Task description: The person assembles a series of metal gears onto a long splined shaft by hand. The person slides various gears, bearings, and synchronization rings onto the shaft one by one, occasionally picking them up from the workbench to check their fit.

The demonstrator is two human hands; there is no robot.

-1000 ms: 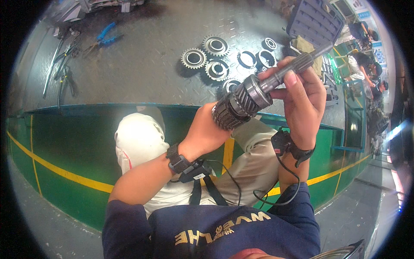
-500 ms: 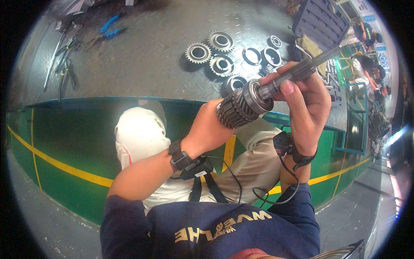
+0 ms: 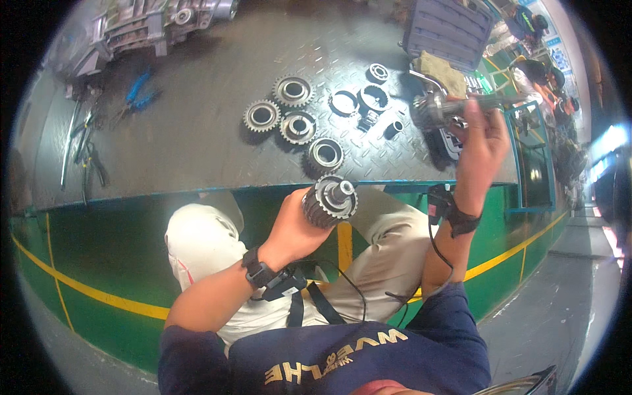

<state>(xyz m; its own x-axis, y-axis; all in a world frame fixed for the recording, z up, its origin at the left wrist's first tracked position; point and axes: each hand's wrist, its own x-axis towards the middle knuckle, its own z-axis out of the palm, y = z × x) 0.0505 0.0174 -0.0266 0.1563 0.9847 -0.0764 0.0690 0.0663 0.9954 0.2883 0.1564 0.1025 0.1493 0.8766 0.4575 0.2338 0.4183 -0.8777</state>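
The steel worktop (image 3: 210, 148) is the biggest thing, with a big metal casing (image 3: 155, 26) at its far left corner. A grey plastic case (image 3: 447, 33) sits near its far right corner. Over the right edge, the right hand (image 3: 484, 135) has closed fingers on a long shaft (image 3: 444, 110). It is blurry, so a slow, firm hold should help stop bumps. The left hand (image 3: 293, 224) curls around a fat stack of gears (image 3: 329, 201), just in front of the near edge. It looks heavy, so wrapping the fingers well around helps. Loose gears (image 3: 261, 115) lie near the middle of that edge, smaller rings (image 3: 374, 99) farther right; best not to knock them.
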